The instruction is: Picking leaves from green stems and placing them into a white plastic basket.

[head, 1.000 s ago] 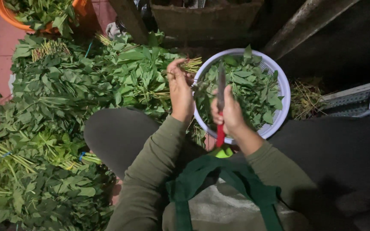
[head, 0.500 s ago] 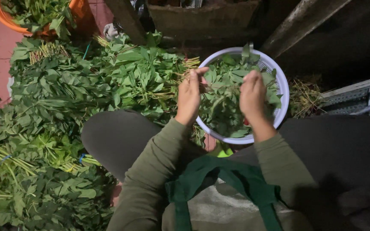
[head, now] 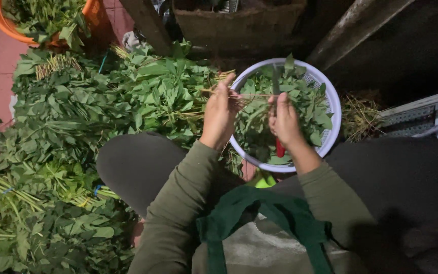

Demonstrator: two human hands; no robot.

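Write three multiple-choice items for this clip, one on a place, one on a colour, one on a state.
1. Where is the white basket?
A. In front of the person's knees, under both hands
B. Inside the orange tub
C. On the greens at left

2. What colour is the handle below the right hand?
A. Blue
B. Red
C. Yellow

3. What is the left hand doing?
A. Lying flat on the knee
B. Pinching a thin stem over the basket
C. Holding the tub

Key: 1 A, the basket sits beneath the raised hands; 2 B, a red handle pokes out below the right grip; 3 B, the fingers close on a stem that runs across to the right hand.
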